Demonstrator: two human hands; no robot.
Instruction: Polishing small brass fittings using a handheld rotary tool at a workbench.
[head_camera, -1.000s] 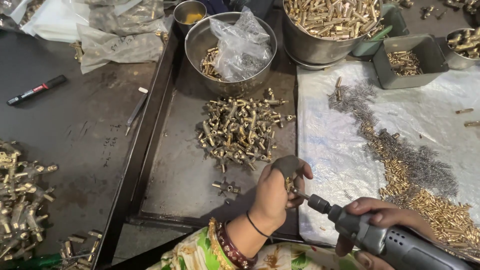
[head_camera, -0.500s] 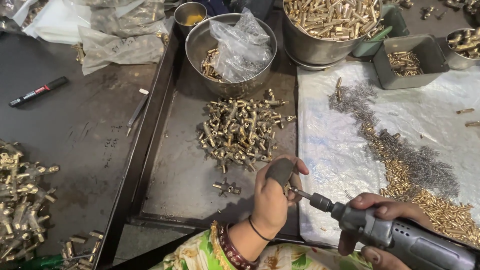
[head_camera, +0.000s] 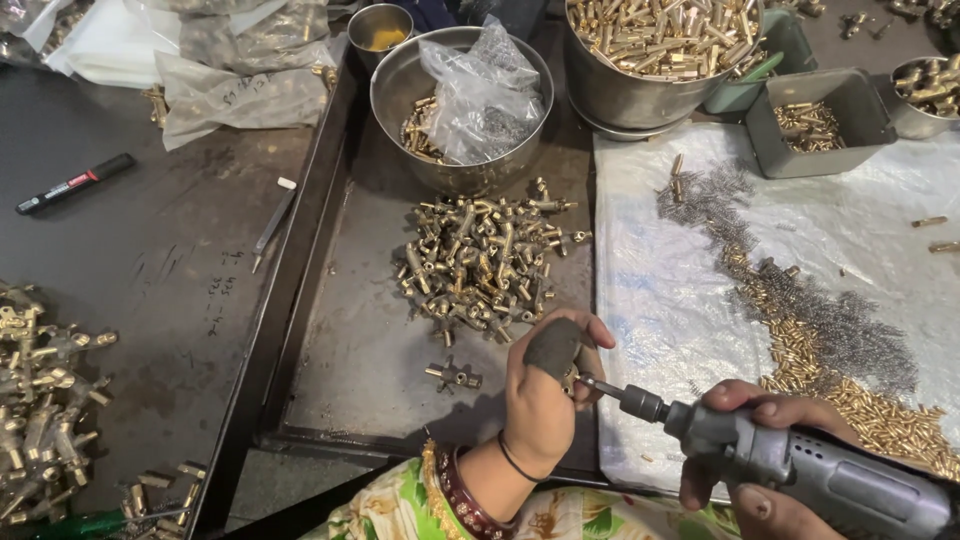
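Left hand (head_camera: 545, 385) grips a brass fitting (head_camera: 570, 380), right hand (head_camera: 750, 455) the grinder (head_camera: 800, 465) (brass pile (head_camera: 485, 260) beyond)

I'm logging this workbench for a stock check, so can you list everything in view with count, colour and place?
brass fittings pile: many, gold, middle of the dark tray
loose fitting: one, gold, tray, near the left hand
steel bowl: one, silver, far end of the tray, holds a clear plastic bag and brass parts
large steel pot: one, silver, top, full of brass parts
grey bin: one, top right, small brass pieces inside
small brass pieces: many, gold, on the white sheet, right
springs: many, grey, on the sheet
marker: one, black and red, left table
left hand: holds a small brass piece, dark thumb guard
right hand: grips a grey rotary tool
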